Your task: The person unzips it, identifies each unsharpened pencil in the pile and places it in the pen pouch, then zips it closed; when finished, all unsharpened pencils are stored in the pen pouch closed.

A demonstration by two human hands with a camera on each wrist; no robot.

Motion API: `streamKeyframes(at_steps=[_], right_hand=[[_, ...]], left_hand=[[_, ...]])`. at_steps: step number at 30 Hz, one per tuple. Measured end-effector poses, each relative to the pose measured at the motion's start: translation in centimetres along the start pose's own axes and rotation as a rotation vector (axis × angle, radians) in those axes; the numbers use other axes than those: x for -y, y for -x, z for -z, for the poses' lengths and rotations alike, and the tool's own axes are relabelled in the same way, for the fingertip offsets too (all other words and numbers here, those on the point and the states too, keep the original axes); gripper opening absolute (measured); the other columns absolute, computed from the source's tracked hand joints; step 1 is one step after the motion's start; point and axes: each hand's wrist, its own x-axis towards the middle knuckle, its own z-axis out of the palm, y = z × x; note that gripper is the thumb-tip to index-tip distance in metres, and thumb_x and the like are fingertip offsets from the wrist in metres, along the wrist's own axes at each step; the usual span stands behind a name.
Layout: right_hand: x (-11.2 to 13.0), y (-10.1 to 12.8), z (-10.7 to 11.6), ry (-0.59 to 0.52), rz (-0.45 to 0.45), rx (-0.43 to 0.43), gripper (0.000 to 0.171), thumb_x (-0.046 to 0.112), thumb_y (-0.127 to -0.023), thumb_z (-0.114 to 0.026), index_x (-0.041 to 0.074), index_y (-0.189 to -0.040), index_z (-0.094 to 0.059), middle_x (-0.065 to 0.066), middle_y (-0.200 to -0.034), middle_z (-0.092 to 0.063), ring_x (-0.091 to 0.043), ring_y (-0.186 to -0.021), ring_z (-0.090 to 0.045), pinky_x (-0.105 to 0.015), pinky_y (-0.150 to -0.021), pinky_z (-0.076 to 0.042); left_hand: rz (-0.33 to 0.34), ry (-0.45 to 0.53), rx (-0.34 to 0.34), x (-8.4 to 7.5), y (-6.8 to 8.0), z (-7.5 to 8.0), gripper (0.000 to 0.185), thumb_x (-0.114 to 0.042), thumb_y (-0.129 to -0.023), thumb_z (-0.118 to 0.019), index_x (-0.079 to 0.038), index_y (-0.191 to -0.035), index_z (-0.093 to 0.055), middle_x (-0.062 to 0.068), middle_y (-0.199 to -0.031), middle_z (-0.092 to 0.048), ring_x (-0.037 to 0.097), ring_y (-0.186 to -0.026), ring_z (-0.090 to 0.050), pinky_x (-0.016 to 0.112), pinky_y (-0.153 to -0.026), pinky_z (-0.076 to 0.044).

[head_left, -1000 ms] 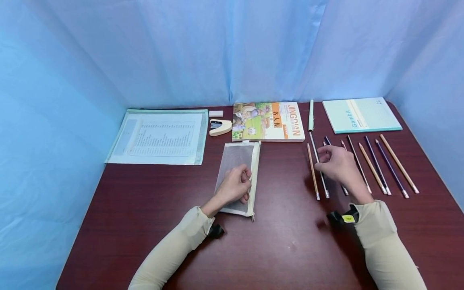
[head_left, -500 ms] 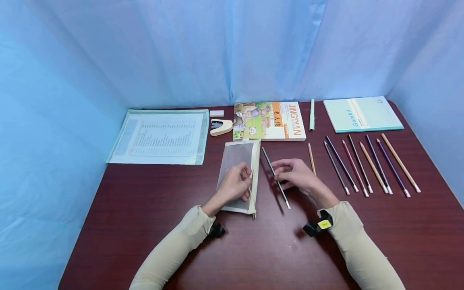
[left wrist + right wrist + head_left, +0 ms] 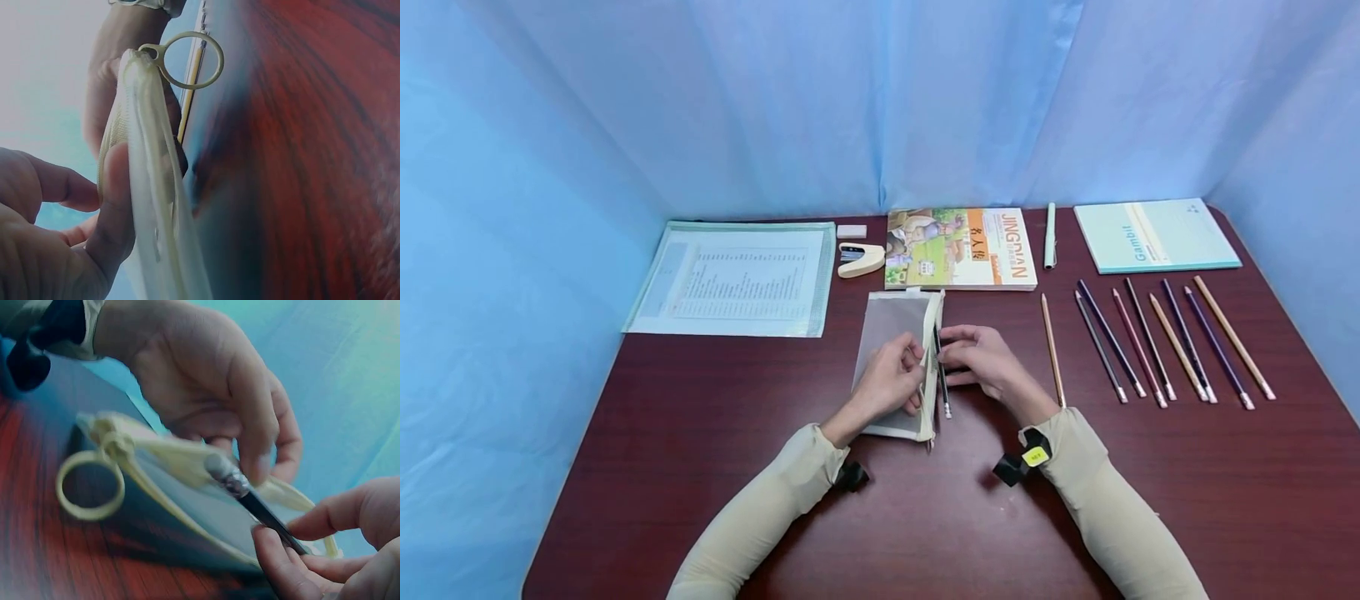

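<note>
A mesh zip pouch (image 3: 887,321) with a cream zipper edge lies mid-table in the head view. My left hand (image 3: 891,375) pinches its zipper edge and holds the mouth apart. Between the fingertips of my right hand (image 3: 983,362) is a dark pencil (image 3: 265,514), its white eraser end towards me. The pencil slants along the pouch mouth, and its far part goes in between the cream edges in the right wrist view. A cream zipper ring (image 3: 220,59) hangs from the pouch's near end. The pencil's tip is hidden.
Right of my right hand lie a single tan pencil (image 3: 1051,350) and a row of several pencils (image 3: 1131,342). Along the back are a document sleeve (image 3: 737,279), an eraser (image 3: 852,232), a stapler (image 3: 861,260), a book (image 3: 955,250), a green pen (image 3: 1050,237) and a notebook (image 3: 1157,236).
My right hand has picked up the dark pencil from the row and carried it left to the pouch mouth. My left hand has kept its hold on the pouch.
</note>
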Motion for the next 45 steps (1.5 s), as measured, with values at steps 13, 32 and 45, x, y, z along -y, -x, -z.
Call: streamKeyframes(at_steps=[13,32,45], right_hand=[[0.0,-0.1,-2.5,0.141,0.115,-0.132,0.050,-0.008,-0.086,-0.056,-0.013,-0.135,-0.049,0.001,-0.080,-0.061,-0.005,-0.063,-0.063,-0.023,-0.057,-0.064],[1.8,3.5,4.6,0.426,0.267,-0.209,0.035,0.002,-0.093,-0.060,-0.012,-0.125,-0.059,-0.027,-0.106,-0.068,0.001,-0.074,-0.066,-0.027,-0.067,-0.066],[3.7,6.5,14.5,0.703,0.302,-0.413,0.037,0.015,-0.096,-0.063,-0.007,-0.125,-0.061,0.010,-0.084,-0.072,0.012,-0.070,-0.062,-0.015,-0.060,-0.060]], left_hand=[[-0.003,0.031,-0.004,-0.2,-0.1,0.0,0.013,0.007,-0.087,-0.047,0.001,-0.098,-0.051,0.025,-0.082,-0.065,0.012,-0.038,-0.059,0.042,-0.039,-0.059],[0.033,0.009,-0.050,0.0,0.1,0.1,0.010,0.005,-0.087,-0.048,0.001,-0.094,-0.052,0.016,-0.071,-0.062,0.010,-0.035,-0.055,0.041,-0.037,-0.058],[0.014,0.024,-0.052,0.2,0.0,0.1,0.010,0.005,-0.085,-0.047,0.002,-0.093,-0.053,0.019,-0.067,-0.064,0.010,-0.033,-0.055,0.040,-0.035,-0.057]])
